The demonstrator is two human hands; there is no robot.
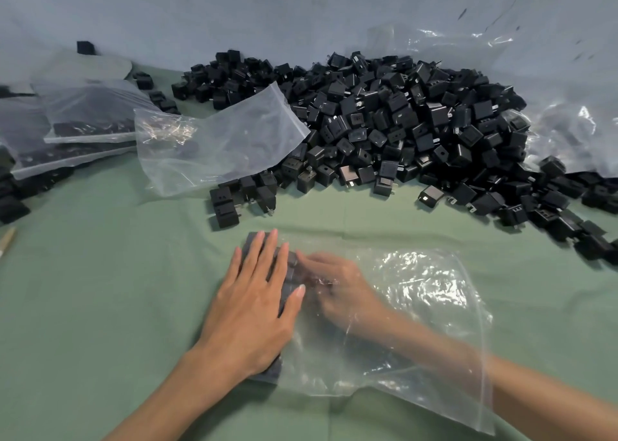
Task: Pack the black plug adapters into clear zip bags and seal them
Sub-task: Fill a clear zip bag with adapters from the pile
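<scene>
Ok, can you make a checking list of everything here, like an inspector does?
Surface: green cloth, wrinkled.
Job's things: big pile of black plugs; clear bag holding a row of plugs; empty bag by the pile; filled bags at left.
Clutter: pale stick at left edge.
Hands: left hand flat on the row; right hand inside the clear bag, blurred.
Cables: nothing seen.
Surroundings: grey backdrop; large plastic sheet at right.

Left hand lies flat, fingers straight; right hand blurred beside it.
</scene>
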